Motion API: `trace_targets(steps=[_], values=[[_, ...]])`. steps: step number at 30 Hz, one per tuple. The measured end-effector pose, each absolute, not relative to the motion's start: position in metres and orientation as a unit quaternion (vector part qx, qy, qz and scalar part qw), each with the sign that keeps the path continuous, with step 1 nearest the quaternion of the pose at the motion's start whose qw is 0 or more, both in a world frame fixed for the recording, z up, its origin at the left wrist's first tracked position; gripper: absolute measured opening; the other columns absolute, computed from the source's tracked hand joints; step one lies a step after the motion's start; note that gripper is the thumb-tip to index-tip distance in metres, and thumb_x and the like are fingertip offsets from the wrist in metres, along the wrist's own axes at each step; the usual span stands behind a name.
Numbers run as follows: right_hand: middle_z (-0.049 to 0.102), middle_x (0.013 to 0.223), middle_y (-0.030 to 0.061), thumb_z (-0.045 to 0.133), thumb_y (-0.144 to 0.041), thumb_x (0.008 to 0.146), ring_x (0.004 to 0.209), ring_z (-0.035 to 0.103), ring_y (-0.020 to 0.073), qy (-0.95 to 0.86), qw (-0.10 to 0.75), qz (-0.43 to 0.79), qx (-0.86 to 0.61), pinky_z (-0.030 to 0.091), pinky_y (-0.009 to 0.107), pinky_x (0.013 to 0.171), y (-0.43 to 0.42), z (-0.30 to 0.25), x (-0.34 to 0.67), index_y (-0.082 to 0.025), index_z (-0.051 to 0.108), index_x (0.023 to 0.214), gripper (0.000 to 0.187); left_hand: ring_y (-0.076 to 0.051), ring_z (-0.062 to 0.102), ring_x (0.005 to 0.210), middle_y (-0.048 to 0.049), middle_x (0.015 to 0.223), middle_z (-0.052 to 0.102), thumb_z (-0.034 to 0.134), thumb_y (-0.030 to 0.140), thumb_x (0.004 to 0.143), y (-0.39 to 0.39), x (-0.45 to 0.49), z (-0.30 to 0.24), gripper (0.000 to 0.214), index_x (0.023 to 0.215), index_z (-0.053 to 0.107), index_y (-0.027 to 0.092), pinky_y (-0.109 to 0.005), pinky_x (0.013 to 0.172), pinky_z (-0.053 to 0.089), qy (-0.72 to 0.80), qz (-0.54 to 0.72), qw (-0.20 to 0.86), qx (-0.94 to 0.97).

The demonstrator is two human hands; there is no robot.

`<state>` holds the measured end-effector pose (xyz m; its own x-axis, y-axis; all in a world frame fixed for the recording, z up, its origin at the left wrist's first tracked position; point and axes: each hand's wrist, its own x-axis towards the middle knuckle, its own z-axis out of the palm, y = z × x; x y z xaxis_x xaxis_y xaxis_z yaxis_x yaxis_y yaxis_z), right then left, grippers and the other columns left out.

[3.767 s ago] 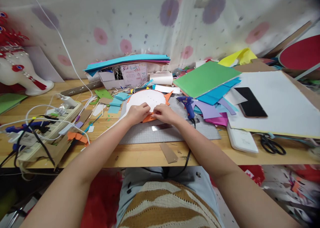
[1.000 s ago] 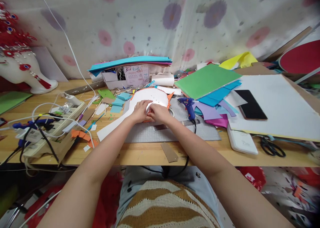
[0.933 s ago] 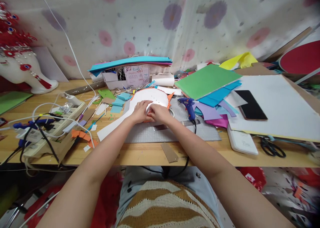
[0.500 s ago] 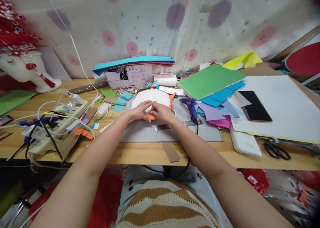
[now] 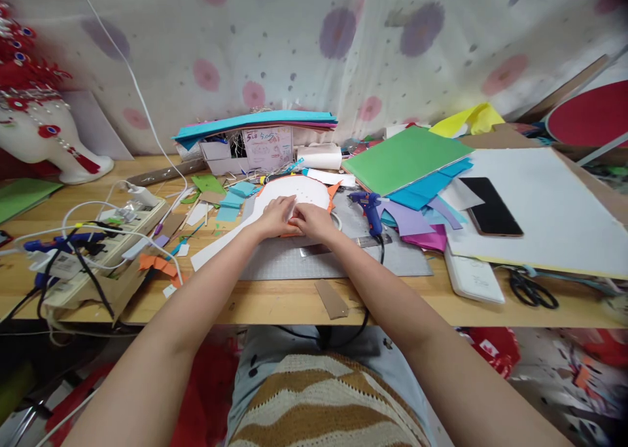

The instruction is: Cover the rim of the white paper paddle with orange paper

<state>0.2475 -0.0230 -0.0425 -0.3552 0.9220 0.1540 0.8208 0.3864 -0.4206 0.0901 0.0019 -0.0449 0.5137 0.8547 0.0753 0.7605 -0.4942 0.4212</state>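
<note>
A round white foam cutout [image 5: 300, 192] with orange paper points [image 5: 333, 188] at its edge lies on a grey cutting mat [image 5: 318, 260] in the middle of the wooden table. My left hand [image 5: 275, 215] rests on the cutout's near edge with its fingers curled down onto it. My right hand [image 5: 313, 221] meets it fingertip to fingertip, pressing on a small orange paper piece at that edge. A white strip [image 5: 216, 249] runs from the cutout toward the left.
A blue glue gun [image 5: 369, 206] lies right of my hands. Green and blue sheets [image 5: 405, 156], a black phone [image 5: 490, 206] on a white board, scissors [image 5: 532, 288] sit right. A power strip with tangled cables [image 5: 93, 244] sits left.
My hands have stayed together on the cutout's near edge, shifting slightly. Half a second ago an orange piece showed between the fingers; now the fingers mostly cover it.
</note>
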Motion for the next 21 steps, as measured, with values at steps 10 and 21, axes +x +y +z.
trace_targets(steps=[10, 21], values=[[0.063, 0.086, 0.0018, 0.045, -0.028, 0.084, 0.081, 0.055, 0.0162, -0.776, 0.242, 0.163, -0.559, 0.038, 0.026, 0.07, -0.03, -0.04, 0.253, -0.021, 0.056, 0.09, 0.014, -0.034, 0.035, 0.121, -0.0115, 0.132, 0.035, 0.071, 0.048, 0.056, -0.002, 0.1, -0.037, 0.092, 0.136, 0.031, 0.027, -0.049, 0.098, 0.03, 0.51, 0.105, 0.158, 0.839], [0.039, 0.128, 0.0152, 0.058, -0.032, 0.074, 0.13, 0.02, 0.03, -0.741, 0.323, 0.041, -0.587, 0.023, 0.046, 0.103, -0.046, -0.063, 0.283, -0.015, 0.049, 0.115, 0.045, -0.031, 0.034, 0.121, -0.0098, 0.132, 0.037, 0.071, 0.054, 0.056, -0.008, 0.104, -0.035, 0.084, 0.128, 0.038, 0.025, -0.046, 0.1, 0.029, 0.516, 0.118, 0.158, 0.833]])
